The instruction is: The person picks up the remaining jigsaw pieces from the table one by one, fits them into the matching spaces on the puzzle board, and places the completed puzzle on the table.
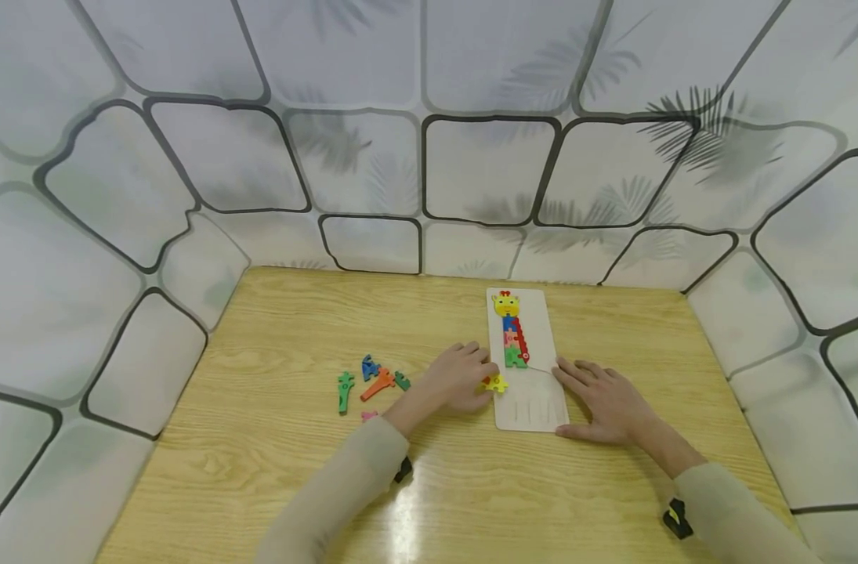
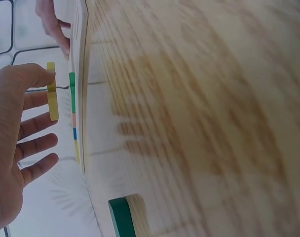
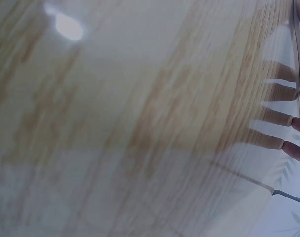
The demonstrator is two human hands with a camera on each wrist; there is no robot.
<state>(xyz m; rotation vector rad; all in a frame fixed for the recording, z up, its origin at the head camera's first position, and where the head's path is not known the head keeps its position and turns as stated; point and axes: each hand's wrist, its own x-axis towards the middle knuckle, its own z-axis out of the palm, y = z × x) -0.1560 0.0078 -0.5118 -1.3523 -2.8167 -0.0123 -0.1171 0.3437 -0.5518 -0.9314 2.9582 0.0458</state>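
The board (image 1: 540,329) holds giraffe pieces (image 1: 511,339), the left grip (image 1: 458,378) a yellow piece (image 2: 52,101).

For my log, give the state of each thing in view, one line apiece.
Left hand: pinching the yellow piece
Yellow piece: held above the board
Right hand: fingers extended, at the board's right edge
Board: flat on table, partly filled
Giraffe head: placed on board
Red piece: placed on board
Orange piece: loose on table
Blue piece: loose on table
Pink piece: on table, partly hidden
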